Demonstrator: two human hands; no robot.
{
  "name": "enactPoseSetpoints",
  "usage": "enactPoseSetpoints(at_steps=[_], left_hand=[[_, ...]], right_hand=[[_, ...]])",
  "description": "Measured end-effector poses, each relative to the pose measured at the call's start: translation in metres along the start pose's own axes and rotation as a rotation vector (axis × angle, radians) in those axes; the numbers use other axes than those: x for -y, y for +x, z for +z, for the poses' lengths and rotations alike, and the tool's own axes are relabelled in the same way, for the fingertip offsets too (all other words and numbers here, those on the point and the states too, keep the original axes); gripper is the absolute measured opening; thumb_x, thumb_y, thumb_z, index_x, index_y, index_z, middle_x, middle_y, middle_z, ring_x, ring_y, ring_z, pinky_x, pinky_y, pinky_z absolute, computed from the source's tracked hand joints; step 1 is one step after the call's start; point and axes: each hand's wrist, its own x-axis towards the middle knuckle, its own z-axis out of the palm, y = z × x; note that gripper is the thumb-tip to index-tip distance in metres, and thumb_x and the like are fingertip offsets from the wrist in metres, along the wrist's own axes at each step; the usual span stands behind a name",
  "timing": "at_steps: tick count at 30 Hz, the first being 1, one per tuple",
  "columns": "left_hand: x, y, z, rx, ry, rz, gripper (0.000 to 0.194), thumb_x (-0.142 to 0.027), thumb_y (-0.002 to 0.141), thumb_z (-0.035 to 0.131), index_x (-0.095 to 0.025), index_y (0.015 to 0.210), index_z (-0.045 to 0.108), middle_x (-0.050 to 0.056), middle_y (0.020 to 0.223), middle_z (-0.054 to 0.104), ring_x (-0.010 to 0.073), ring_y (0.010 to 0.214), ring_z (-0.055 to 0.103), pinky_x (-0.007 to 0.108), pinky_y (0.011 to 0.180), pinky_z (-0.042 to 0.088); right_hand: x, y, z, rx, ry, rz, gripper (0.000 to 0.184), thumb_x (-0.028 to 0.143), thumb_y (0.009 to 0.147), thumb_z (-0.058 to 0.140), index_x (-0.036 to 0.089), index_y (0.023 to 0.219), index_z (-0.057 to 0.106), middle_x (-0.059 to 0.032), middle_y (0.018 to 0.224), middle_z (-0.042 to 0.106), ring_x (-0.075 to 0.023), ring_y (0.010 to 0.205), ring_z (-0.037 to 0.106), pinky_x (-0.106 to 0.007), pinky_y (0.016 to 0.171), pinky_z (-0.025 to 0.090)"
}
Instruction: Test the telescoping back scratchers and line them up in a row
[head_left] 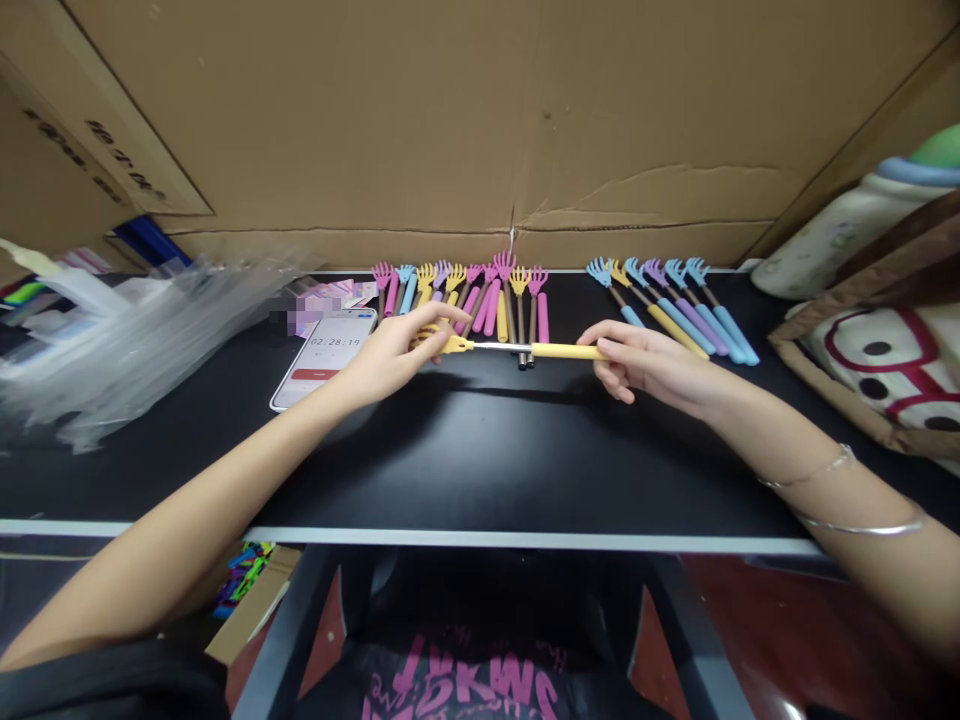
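L hand (409, 350): fingers closed on claw end of yellow scratcher (562, 351). R hand (649, 367): fingers pinching its handle end. Scratcher roughly level abv tabletop (487, 475), btwn hands, metal rod (495, 346) showing mid. Far ctr: row of multicol. claws (502, 266) & handle tubes (491, 308). Far R: blue/yellow/purple scratchers (677, 329). L: phone (322, 350) w/ timer, clear plastic bags (165, 345) farther L.

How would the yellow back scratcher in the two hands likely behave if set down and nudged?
The yellow back scratcher should stay stiff: its metal rod runs straight between handle and head. It is probably light for its length, being so slim. The handle looks round, so it may start to roll, though the wider head would likely limit that.
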Motion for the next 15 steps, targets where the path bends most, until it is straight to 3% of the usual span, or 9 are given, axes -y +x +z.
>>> enactPoseSetpoints(at_steps=[2, 5, 7, 10, 15], left_hand=[[0.0006, -0.0006, 0.0004, 0.064, -0.021, -0.02, 0.034, -0.036, 0.097, 0.04, -0.019, 0.121, 0.058, 0.003, 0.092, 0.063, 0.0124, 0.07, 0.059, 0.026, 0.072, 0.046], [0.0008, -0.0009, 0.0001, 0.104, -0.102, -0.054, 0.032, -0.036, 0.096, 0.044, -0.02, 0.12, 0.057, 0.004, 0.101, 0.062, 0.011, 0.071, 0.058, 0.026, 0.072, 0.047], [0.0011, -0.0008, -0.0007, 0.096, -0.191, -0.103, 0.031, -0.037, 0.094, 0.049, -0.021, 0.119, 0.057, 0.005, 0.105, 0.061, 0.0103, 0.071, 0.057, 0.024, 0.067, 0.047], [0.0021, -0.0005, -0.0015, 0.07, -0.337, -0.202, 0.035, -0.039, 0.09, 0.054, -0.022, 0.121, 0.056, 0.004, 0.093, 0.061, 0.0111, 0.069, 0.058, 0.022, 0.061, 0.047], [0.0055, -0.0001, 0.0017, 0.06, -0.439, -0.265, 0.038, -0.046, 0.088, 0.057, -0.021, 0.115, 0.058, 0.005, 0.094, 0.065, 0.0139, 0.077, 0.063, 0.024, 0.065, 0.05]], right_hand=[[0.0018, -0.0012, 0.0006, 0.025, 0.012, 0.005, 0.034, 0.046, 0.087, 0.064, 0.018, 0.101, 0.052, 0.0059, 0.058, 0.053, -0.0088, 0.045, 0.049, -0.024, 0.044, 0.036], [0.0031, -0.002, 0.0012, 0.048, 0.049, 0.0, 0.033, 0.045, 0.087, 0.064, 0.018, 0.102, 0.052, 0.0065, 0.057, 0.053, -0.0084, 0.043, 0.048, -0.024, 0.045, 0.038], [0.0032, -0.0021, 0.001, 0.049, 0.075, 0.005, 0.034, 0.045, 0.087, 0.065, 0.018, 0.103, 0.051, 0.007, 0.056, 0.053, -0.0082, 0.042, 0.047, -0.024, 0.046, 0.04], [0.0029, -0.0022, 0.0001, 0.017, 0.093, 0.005, 0.033, 0.044, 0.087, 0.064, 0.019, 0.104, 0.051, 0.0077, 0.055, 0.052, -0.008, 0.04, 0.045, -0.025, 0.045, 0.04], [0.0025, -0.0021, 0.0001, -0.004, 0.056, -0.001, 0.032, 0.045, 0.088, 0.062, 0.018, 0.101, 0.052, 0.0062, 0.053, 0.052, -0.0086, 0.04, 0.045, -0.024, 0.042, 0.036]])
